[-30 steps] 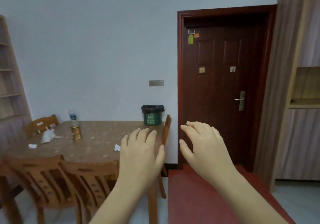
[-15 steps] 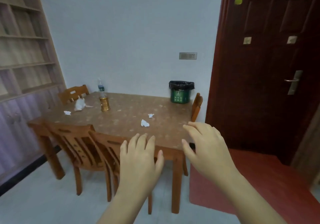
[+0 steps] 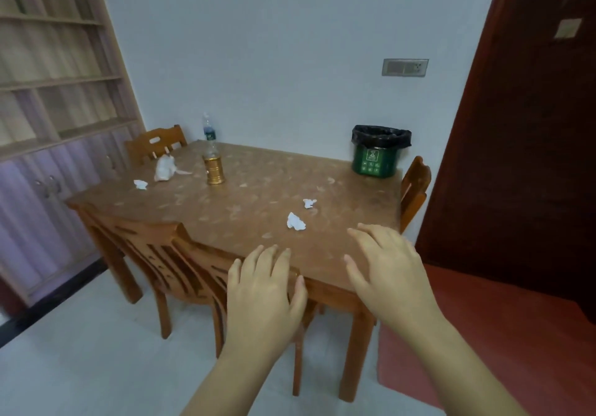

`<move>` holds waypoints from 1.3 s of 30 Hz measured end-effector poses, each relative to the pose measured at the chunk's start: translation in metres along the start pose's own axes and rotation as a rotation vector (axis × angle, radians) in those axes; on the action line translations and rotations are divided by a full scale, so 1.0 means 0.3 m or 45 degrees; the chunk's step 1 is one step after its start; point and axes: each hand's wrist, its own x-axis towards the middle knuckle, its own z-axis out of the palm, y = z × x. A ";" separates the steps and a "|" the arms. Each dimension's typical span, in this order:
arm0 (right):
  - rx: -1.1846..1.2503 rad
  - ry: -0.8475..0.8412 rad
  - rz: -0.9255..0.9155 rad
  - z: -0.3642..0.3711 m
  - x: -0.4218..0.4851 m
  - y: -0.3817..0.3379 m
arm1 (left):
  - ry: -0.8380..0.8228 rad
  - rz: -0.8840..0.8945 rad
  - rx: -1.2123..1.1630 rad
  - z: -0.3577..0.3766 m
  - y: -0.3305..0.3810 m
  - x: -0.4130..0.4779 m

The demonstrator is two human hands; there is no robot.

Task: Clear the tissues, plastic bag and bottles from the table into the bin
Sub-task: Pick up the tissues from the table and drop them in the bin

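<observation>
Head view: our left hand (image 3: pixel 264 290) and right hand (image 3: pixel 390 273) hover at lower centre, fingers (image 3: pixel 269 256) apart and empty. Nearest tissue (image 3: pixel 295 221) lies mid-frame on the desk (image 3: pixel 258 190); we judge it light, soft, best pinched by its crumpled top.

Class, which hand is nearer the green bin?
Right. The right hand hovers in front of the green bin; the left hand sits farther left, at the edge of the table.

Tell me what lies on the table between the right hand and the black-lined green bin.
Head view: only bare brown tabletop between the right hand and the black-lined green plastic bin. The nearest crumpled white tissue lies left of that stretch.
</observation>
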 end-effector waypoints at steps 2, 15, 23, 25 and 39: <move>0.023 -0.024 -0.003 0.078 0.046 -0.001 | -0.015 -0.015 0.000 0.049 -0.056 0.045; -0.020 -0.033 0.079 0.555 0.401 -0.047 | -0.173 0.014 -0.096 0.422 -0.422 0.411; -0.040 -0.168 0.192 0.735 0.480 0.083 | -0.196 0.082 -0.139 0.641 -0.455 0.549; -0.036 -0.191 0.213 0.778 0.512 0.136 | -0.194 0.090 -0.132 0.708 -0.443 0.593; 0.189 -0.399 0.121 1.208 0.747 0.616 | -0.282 -0.170 -0.101 1.194 -0.382 0.859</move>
